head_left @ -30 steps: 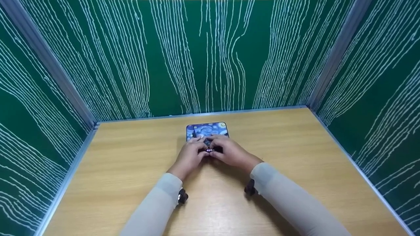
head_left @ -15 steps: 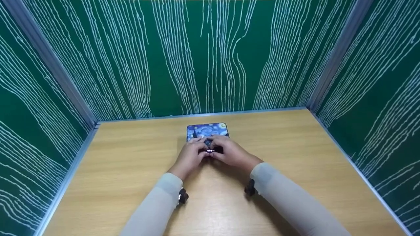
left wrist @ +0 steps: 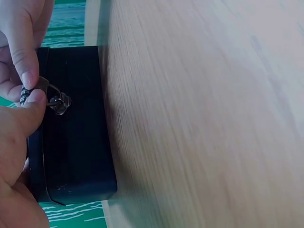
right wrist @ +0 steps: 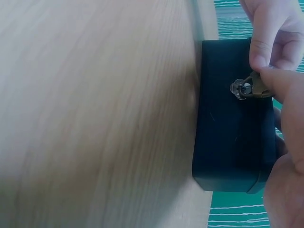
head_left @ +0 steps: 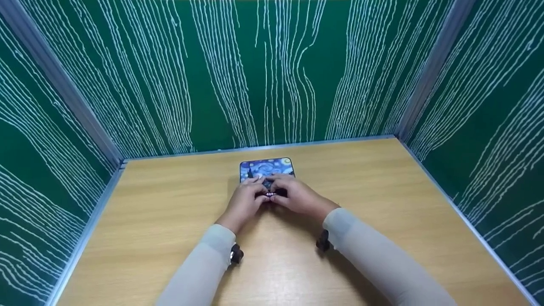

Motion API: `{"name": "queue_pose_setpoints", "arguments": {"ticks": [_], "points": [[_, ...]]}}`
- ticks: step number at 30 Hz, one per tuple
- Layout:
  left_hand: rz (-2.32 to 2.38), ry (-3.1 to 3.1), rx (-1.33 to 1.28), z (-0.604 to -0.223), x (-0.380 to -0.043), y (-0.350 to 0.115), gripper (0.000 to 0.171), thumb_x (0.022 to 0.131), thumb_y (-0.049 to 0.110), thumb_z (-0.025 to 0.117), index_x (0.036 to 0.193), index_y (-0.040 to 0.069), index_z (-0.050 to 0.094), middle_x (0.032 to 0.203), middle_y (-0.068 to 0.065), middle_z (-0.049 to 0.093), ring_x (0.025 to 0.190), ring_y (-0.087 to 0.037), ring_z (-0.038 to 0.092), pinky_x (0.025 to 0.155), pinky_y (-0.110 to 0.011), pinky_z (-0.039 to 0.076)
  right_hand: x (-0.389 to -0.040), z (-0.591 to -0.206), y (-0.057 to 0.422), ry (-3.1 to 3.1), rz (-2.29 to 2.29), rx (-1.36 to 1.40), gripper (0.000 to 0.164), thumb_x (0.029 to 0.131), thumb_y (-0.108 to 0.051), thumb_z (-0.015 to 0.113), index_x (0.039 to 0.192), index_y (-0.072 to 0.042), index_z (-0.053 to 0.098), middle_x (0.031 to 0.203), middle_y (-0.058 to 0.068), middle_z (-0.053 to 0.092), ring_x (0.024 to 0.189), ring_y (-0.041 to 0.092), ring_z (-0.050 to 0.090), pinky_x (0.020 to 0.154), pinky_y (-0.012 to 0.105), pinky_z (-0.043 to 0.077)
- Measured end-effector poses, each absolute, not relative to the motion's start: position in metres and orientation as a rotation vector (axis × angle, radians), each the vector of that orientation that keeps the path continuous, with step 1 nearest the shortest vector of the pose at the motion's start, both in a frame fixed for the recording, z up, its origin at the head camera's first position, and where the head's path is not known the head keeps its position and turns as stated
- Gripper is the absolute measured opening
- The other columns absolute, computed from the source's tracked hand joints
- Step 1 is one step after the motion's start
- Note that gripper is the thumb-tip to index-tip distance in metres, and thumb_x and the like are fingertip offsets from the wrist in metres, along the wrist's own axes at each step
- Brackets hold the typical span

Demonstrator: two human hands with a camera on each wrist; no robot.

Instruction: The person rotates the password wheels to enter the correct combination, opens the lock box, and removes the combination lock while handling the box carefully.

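Observation:
A small box stands on the table with a swirling blue and yellow night-sky painting on its lid. Its dark front carries a metal clasp. Through that clasp hangs a combination padlock with number wheels; whether its shackle is locked cannot be told. My left hand pinches one side of the padlock between thumb and fingers. From the other side my right hand pinches it too, its thumb against the brass-coloured body in the right wrist view. Other fingers of both hands rest about the lid's front part.
The wooden table extends around the box. Green panels with white wavy lines rise at the back and both sides, joined by grey metal posts. Dark wrist devices sit under both sleeves.
The head view shifts slightly. Both hands stay at the padlock with no clear movement, and the box keeps its place.

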State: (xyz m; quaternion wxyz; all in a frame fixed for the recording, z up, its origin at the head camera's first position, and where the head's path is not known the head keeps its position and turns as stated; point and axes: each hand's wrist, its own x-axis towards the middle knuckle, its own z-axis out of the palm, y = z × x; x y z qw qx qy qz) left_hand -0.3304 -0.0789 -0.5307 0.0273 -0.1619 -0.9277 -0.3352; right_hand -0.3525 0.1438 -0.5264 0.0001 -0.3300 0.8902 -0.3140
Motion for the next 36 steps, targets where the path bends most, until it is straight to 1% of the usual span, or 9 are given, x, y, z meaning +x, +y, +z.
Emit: {"name": "queue_pose_setpoints", "arguments": {"ticks": [4, 6, 11, 14, 18, 25, 29, 33, 36], "points": [[-1.005, -2.837, -0.530, -0.5311, -0.3313, -0.0801, 0.013, 0.107, 0.020, 0.079, 0.118, 0.015, 0.087, 0.168, -0.005, 0.061, 0.167, -0.033, 0.047, 0.136, -0.052, 0.040, -0.3546, -0.5269, 0.1415, 2.793, -1.025, -1.114, 0.006, 0.108, -0.017, 0.077, 0.110, -0.011, 0.079, 0.160, 0.014, 0.068, 0.160, 0.039, 0.055, 0.136, 0.057, 0.039], [-0.989, -2.824, -0.543, -0.5319, -0.3322, -0.0807, 0.013, 0.106, 0.019, 0.080, 0.116, 0.015, 0.087, 0.167, -0.006, 0.061, 0.166, -0.033, 0.049, 0.136, -0.052, 0.040, -0.3552, -0.5274, 0.1402, 2.791, -1.045, -1.150, 0.007, 0.107, -0.015, 0.078, 0.111, -0.009, 0.078, 0.157, 0.016, 0.070, 0.159, 0.040, 0.056, 0.136, 0.058, 0.040], [-1.001, -2.833, -0.527, -0.5340, -0.3322, -0.0802, 0.014, 0.106, 0.021, 0.081, 0.117, 0.015, 0.087, 0.168, -0.004, 0.061, 0.166, -0.032, 0.048, 0.137, -0.052, 0.038, -0.3545, -0.5284, 0.1413, 2.799, -1.047, -1.147, 0.012, 0.105, -0.015, 0.082, 0.113, -0.010, 0.074, 0.155, 0.016, 0.071, 0.157, 0.040, 0.058, 0.135, 0.057, 0.041], [-1.006, -2.835, -0.526, -0.5339, -0.3325, -0.0802, 0.014, 0.107, 0.020, 0.080, 0.118, 0.015, 0.086, 0.168, -0.005, 0.061, 0.167, -0.033, 0.048, 0.137, -0.053, 0.038, -0.3555, -0.5286, 0.1417, 2.794, -1.049, -1.145, 0.009, 0.105, -0.014, 0.081, 0.111, -0.010, 0.074, 0.154, 0.015, 0.072, 0.157, 0.039, 0.058, 0.135, 0.056, 0.041], [-1.009, -2.830, -0.537, -0.5332, -0.3328, -0.0799, 0.014, 0.107, 0.019, 0.079, 0.118, 0.014, 0.086, 0.167, -0.006, 0.062, 0.166, -0.034, 0.048, 0.137, -0.053, 0.038, -0.3559, -0.5287, 0.1419, 2.786, -1.046, -1.121, 0.008, 0.107, -0.015, 0.079, 0.111, -0.010, 0.075, 0.156, 0.014, 0.071, 0.159, 0.038, 0.056, 0.136, 0.054, 0.040], [-1.023, -2.861, -0.498, -0.5322, -0.3329, -0.0800, 0.014, 0.108, 0.021, 0.079, 0.119, 0.018, 0.086, 0.169, -0.003, 0.060, 0.168, -0.033, 0.045, 0.138, -0.053, 0.037, -0.3544, -0.5271, 0.1421, 2.798, -1.006, -1.100, 0.010, 0.109, -0.020, 0.078, 0.113, -0.011, 0.078, 0.164, 0.016, 0.065, 0.161, 0.040, 0.054, 0.136, 0.057, 0.039], [-1.018, -2.857, -0.499, -0.5328, -0.3326, -0.0803, 0.014, 0.107, 0.020, 0.079, 0.119, 0.017, 0.086, 0.169, -0.003, 0.059, 0.168, -0.033, 0.045, 0.138, -0.053, 0.037, -0.3541, -0.5274, 0.1419, 2.804, -1.014, -1.096, 0.009, 0.108, -0.019, 0.079, 0.112, -0.011, 0.078, 0.163, 0.015, 0.066, 0.160, 0.039, 0.055, 0.136, 0.056, 0.039], [-0.996, -2.839, -0.527, -0.5337, -0.3321, -0.0801, 0.013, 0.106, 0.018, 0.080, 0.117, 0.015, 0.086, 0.167, -0.005, 0.062, 0.166, -0.032, 0.048, 0.137, -0.052, 0.038, -0.3544, -0.5296, 0.1420, 2.803, -1.044, -1.134, 0.014, 0.104, -0.015, 0.082, 0.115, -0.009, 0.075, 0.159, 0.015, 0.069, 0.156, 0.039, 0.059, 0.134, 0.056, 0.043], [-1.003, -2.832, -0.537, -0.5325, -0.3318, -0.0797, 0.012, 0.106, 0.017, 0.081, 0.115, 0.014, 0.087, 0.166, -0.006, 0.063, 0.166, -0.032, 0.048, 0.137, -0.052, 0.038, -0.3551, -0.5305, 0.1420, 2.803, -1.061, -1.167, 0.014, 0.104, -0.013, 0.083, 0.114, -0.009, 0.073, 0.156, 0.016, 0.070, 0.154, 0.039, 0.061, 0.132, 0.056, 0.046]]}}
